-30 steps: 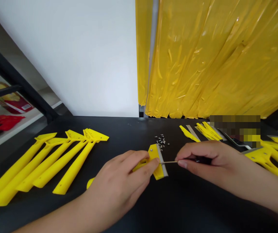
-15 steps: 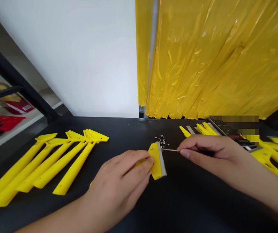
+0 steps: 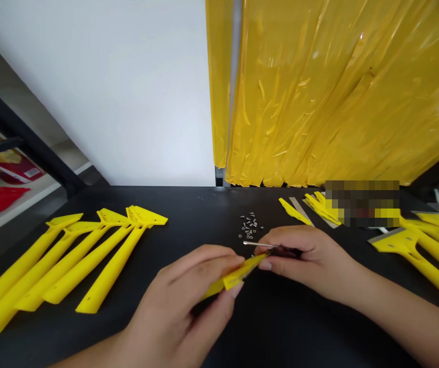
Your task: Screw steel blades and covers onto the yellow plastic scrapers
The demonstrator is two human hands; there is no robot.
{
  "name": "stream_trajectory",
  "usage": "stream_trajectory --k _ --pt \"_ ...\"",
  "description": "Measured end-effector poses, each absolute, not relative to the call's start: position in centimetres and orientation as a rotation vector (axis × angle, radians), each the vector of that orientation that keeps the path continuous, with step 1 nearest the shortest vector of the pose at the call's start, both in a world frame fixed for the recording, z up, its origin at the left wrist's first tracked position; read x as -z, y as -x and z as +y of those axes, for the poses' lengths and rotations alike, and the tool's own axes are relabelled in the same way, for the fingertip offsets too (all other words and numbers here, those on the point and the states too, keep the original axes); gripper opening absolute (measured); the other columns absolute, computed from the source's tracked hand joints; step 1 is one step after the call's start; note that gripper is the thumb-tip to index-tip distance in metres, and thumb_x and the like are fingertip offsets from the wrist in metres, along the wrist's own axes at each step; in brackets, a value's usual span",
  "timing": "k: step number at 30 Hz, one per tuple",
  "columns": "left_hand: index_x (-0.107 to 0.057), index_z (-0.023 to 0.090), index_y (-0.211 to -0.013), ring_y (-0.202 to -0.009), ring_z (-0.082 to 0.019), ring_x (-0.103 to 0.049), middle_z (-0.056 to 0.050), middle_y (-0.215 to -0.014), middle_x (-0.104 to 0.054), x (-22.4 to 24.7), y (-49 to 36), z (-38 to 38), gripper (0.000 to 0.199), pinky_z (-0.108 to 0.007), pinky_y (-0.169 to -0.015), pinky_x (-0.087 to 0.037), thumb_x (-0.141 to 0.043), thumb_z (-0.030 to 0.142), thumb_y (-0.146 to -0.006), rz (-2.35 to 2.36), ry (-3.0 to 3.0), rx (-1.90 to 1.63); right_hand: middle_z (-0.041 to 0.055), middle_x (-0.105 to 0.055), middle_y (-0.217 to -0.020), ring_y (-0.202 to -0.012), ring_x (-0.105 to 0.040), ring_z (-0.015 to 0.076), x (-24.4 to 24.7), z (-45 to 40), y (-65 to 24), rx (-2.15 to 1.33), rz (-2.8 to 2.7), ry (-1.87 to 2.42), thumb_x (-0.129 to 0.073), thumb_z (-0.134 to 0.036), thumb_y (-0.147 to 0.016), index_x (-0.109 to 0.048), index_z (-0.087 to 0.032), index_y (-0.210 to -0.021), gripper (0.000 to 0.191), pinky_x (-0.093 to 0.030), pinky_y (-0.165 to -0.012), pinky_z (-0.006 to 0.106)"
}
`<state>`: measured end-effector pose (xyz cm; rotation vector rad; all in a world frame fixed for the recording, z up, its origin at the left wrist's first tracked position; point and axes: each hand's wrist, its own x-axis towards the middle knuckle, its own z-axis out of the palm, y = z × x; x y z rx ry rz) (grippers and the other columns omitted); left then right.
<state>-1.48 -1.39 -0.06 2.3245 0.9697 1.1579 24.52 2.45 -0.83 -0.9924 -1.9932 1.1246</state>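
My left hand (image 3: 192, 286) is closed around a yellow plastic scraper (image 3: 242, 273), whose head is turned nearly edge-on above the table. My right hand (image 3: 299, 255) is closed on a slim screwdriver (image 3: 255, 245); its metal shaft points left and its dark handle sits partly hidden in the palm. The right thumb and fingers also meet the far end of the scraper head, where a small metal bit shows. Whether they pinch a screw or nut there is hidden. Just beyond lie several small screws and nuts (image 3: 249, 227), loose on the black table (image 3: 188, 214).
Several yellow scraper handles (image 3: 112, 271) lie in a row at left. At right are scrapers with blades fitted (image 3: 395, 240). Flat yellow plates (image 3: 322, 207) and a grey blade strip (image 3: 299, 210) lie at the back right. Yellow plastic wrap (image 3: 299, 102) and a white panel (image 3: 127, 92) stand behind.
The scraper head has been tilted from face-up to nearly edge-on. My right hand has come left against it, and the screwdriver shaft now lies across behind the head.
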Motion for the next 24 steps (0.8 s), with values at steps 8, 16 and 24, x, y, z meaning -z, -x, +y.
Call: stream_trajectory --k 8,16,24 --pt "-0.083 0.031 -0.110 -0.100 -0.018 -0.081 0.000 -0.105 -0.085 0.3 1.0 -0.3 0.018 -0.027 -0.092 -0.065 -0.076 0.022 -0.096 0.790 -1.212 -0.995 -0.0027 -0.053 -0.072 -0.067 -0.044 0.0122 0.5 1.9 -24.3 -1.202 -1.933 1.215 -0.071 -0.046 -0.096 -0.073 -0.020 -0.084 0.029 -0.036 -0.059 0.026" --pt "-0.084 0.024 -0.107 -0.104 -0.019 -0.076 -0.006 -0.111 -0.083 -1.2 0.9 -0.8 0.015 -0.026 -0.098 -0.058 -0.080 0.026 -0.093 0.881 -0.755 -0.852 -0.0060 -0.040 -0.064 -0.060 -0.030 0.0103 -0.3 1.3 -23.9 -1.415 -1.751 1.256 -0.074 -0.046 -0.092 -0.060 -0.020 -0.072 0.035 -0.023 -0.053 0.027" --pt "-0.082 0.020 -0.099 -0.086 -0.012 -0.069 -0.004 -0.094 -0.078 -0.7 1.1 -0.5 0.013 -0.017 -0.079 -0.054 -0.081 0.031 -0.092 0.923 -0.866 -0.865 -0.0066 -0.036 -0.063 -0.060 -0.027 0.0107 -0.1 1.4 -24.1 -1.419 -1.731 1.291 -0.073 -0.050 -0.092 -0.057 -0.021 -0.071 0.040 -0.021 -0.053 0.028"
